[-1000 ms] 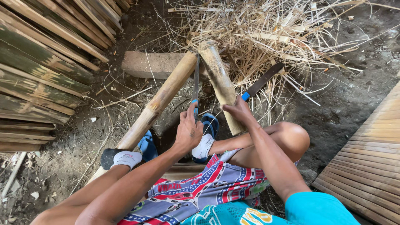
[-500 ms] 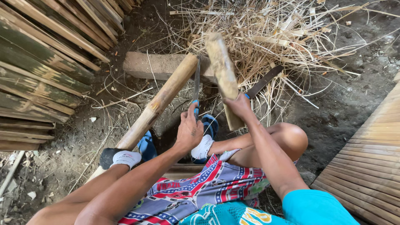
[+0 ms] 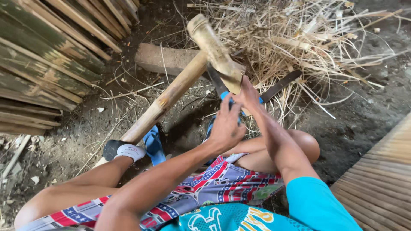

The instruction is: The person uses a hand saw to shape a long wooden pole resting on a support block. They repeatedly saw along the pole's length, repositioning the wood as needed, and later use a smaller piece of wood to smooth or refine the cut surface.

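My right hand (image 3: 247, 93) is clamped round the near end of a short bamboo club (image 3: 214, 49), which slants up and away to the far left so its thick end hangs above the work. My left hand (image 3: 225, 125) is closed on the blue handle (image 3: 227, 97) of a blade (image 3: 216, 80); the fingers wrap it, though most of the handle is hidden under both hands. The 2 hands sit close together, almost touching. The blade's edge rests against the far end of a long bamboo pole (image 3: 165, 100), and I judge the club is held over the blade's back so a blow would drive it into the pole.

The pole runs from near left to far centre. Its far end is propped on a wooden block (image 3: 165, 59), which keeps it off the dirt, and my left foot in a white sock (image 3: 129, 151) presses beside it near a blue sandal (image 3: 153, 145), probably to stop it rolling.

The ground is bare dark earth (image 3: 364, 107), littered with chips. A heap of dry bamboo shavings (image 3: 299, 38) lies at the far right. Split bamboo slats (image 3: 47, 64) are stacked at the left, and a woven slat panel (image 3: 381, 184) lies at the near right.
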